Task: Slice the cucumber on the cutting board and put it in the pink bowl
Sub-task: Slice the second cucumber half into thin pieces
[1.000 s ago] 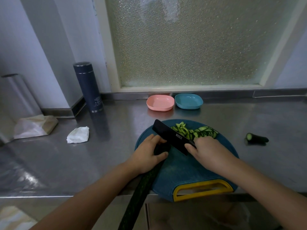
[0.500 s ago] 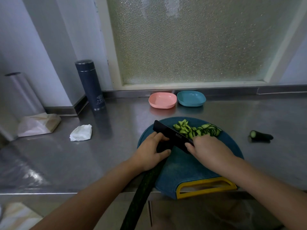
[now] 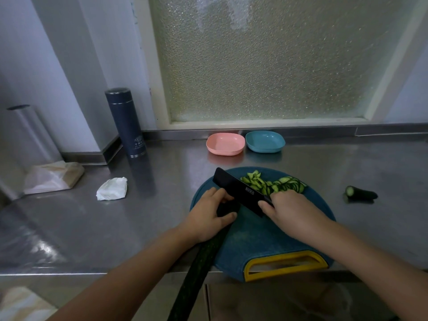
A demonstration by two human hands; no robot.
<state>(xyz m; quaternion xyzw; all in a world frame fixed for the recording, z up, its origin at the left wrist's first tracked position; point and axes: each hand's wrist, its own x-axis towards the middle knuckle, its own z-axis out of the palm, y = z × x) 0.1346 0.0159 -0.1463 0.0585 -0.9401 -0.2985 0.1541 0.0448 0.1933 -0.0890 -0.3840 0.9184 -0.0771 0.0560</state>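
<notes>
The long dark cucumber (image 3: 196,269) sticks out past the front edge of the steel counter (image 3: 92,228). It runs up and away onto the left part of the blue cutting board (image 3: 254,239). The board's yellow handle (image 3: 284,265) lies at that same front edge.

The left hand (image 3: 208,218) grips the cucumber on the board, fingers curled over it and thumb along its near side. The right hand (image 3: 294,214) is closed round the handle of a black knife (image 3: 240,193). The handle itself is hidden inside the fist. The broad blade slants across the cucumber just beyond the left fingers, and the cut end is hidden behind it.

Against the frames from a second and half a second ago, both hands, the blade and the cucumber sit in very nearly the same places. No new slice can be made out, and only the view has drifted a little.

Past the blade, a heap of cucumber slices (image 3: 273,184) lies along the board's far edge. A short cucumber stub (image 3: 361,194) rests on the counter to the board's right, well apart from it. A crumpled tissue (image 3: 112,188) lies to the board's left, and a pale bag (image 3: 53,177) lies farther left.

At the counter's back edge the pink bowl (image 3: 225,143) holds no slices, and a blue bowl (image 3: 265,141) sits just beside it on the right. A dark flask (image 3: 126,122) stands upright toward the back left corner. A frosted window (image 3: 266,61) rises behind them.
</notes>
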